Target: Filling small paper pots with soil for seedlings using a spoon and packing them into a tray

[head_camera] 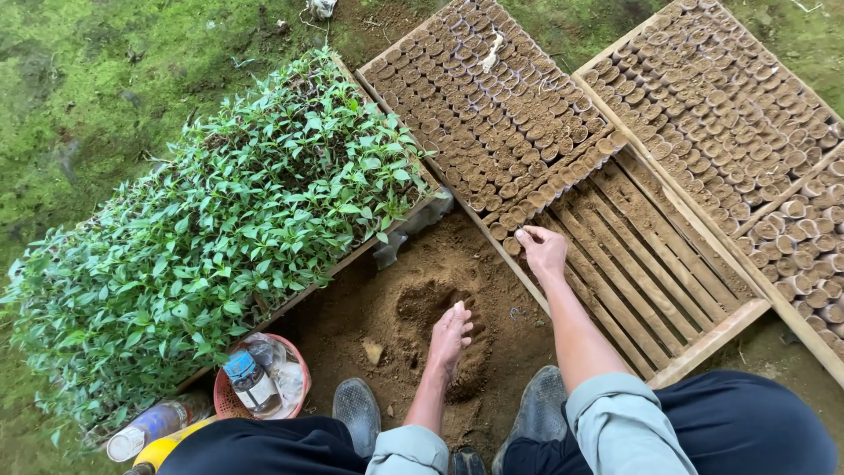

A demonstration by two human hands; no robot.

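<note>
Just beyond the right hand, grip pinched narrow, soil-filled pots; left hand flat on soil.

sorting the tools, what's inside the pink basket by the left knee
The pink basket holds a blue-capped bottle and crumpled clear plastic. Whatever lies beneath them is covered.

The setting is outdoors, in soft, even daylight without hard shadows. Mossy green ground fills the upper left, patched with darker damp spots. Just right of the moss, bare brown earth spreads toward the lower edge. Beyond the moss, at the top edge, lies a small pale scrap, perhaps litter. More mossy ground shows at the upper right corner.
</note>
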